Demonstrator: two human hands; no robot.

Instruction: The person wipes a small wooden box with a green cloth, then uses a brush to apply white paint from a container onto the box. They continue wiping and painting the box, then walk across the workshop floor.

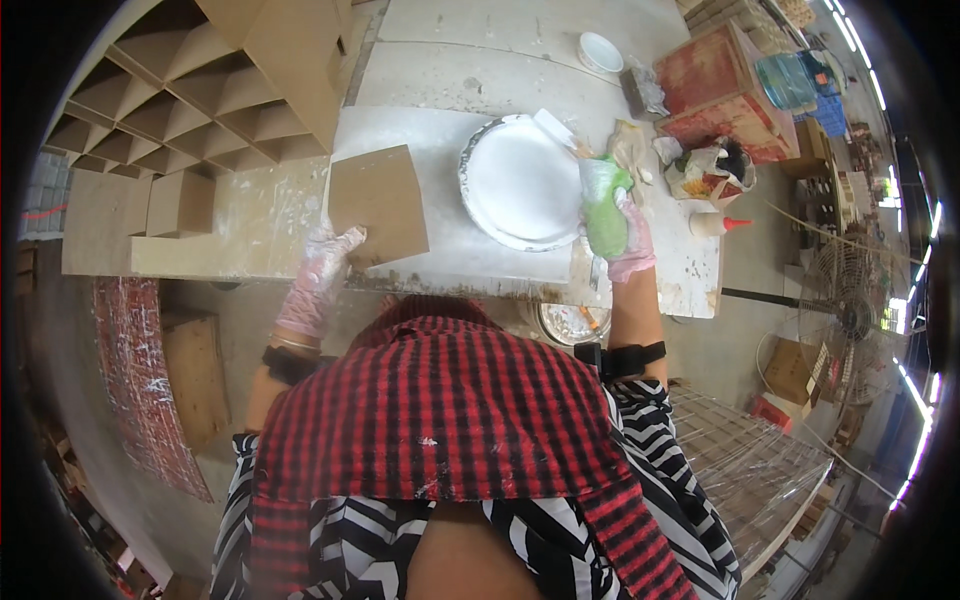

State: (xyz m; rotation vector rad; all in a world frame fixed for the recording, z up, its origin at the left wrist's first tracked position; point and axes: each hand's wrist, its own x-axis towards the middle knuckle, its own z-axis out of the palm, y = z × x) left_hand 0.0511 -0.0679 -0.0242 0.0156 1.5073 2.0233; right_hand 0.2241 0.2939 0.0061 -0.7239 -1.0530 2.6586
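Note:
At the table's front edge my left hand (pixel 334 248), in a thin pale glove, pinches the lower left corner of a flat brown square board (pixel 378 205). My right hand (pixel 632 240), gloved too, is closed round a soft green sponge (pixel 606 228) whose far end is coated white. This sponge is beside the right rim of a round tub (pixel 520 185) full of smooth white paste or paint. A white flat-edged tool (pixel 556 130) rests across the tub's far right rim. White smears mark the left glove.
Brown divided boxes (pixel 210 90) stand stacked at the far left, with a small brown block (pixel 182 203) nearby. On the right are a squeeze bottle with a red tip (pixel 718 224), a plastic bag (pixel 708 172) and a red crate (pixel 725 90). A white bowl (pixel 600 52) sits farther back.

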